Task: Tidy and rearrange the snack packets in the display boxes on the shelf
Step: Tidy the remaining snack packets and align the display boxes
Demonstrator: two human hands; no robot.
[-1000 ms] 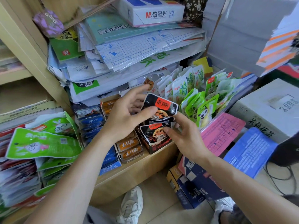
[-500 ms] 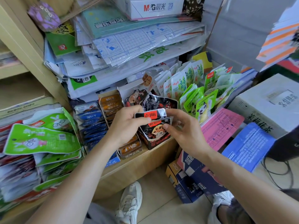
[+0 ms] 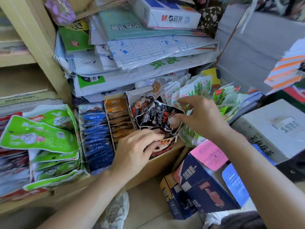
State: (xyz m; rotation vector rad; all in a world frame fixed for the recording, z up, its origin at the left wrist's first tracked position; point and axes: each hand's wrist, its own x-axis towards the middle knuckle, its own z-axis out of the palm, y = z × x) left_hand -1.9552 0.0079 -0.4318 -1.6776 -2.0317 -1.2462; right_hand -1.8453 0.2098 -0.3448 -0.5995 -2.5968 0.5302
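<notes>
A black display box [image 3: 162, 150] of black snack packets stands on the wooden shelf [image 3: 153, 166]. My left hand [image 3: 137, 149] reaches into its front, fingers curled round the front packets. One black packet [image 3: 156, 116] stands tilted at the back of the box. My right hand [image 3: 203, 118] hovers beside it with fingers spread, and its thumb touches the packet's right edge. Left of this box sit a row of orange packets [image 3: 118, 113] and a row of blue packets [image 3: 95, 136]. White and green packets [image 3: 189, 91] stand behind my right hand.
Large green packets [image 3: 38, 134] are heaped at the left. A pile of papers and folders [image 3: 148, 52] overhangs the boxes. A white carton [image 3: 279, 128] stands at the right, navy boxes [image 3: 203, 187] lean on the floor, and a shoe [image 3: 115, 210] is below.
The black packet my left hand held is down in the box. My left hand dropped onto the front packets, and my right hand rose to the tilted packet at the back.
</notes>
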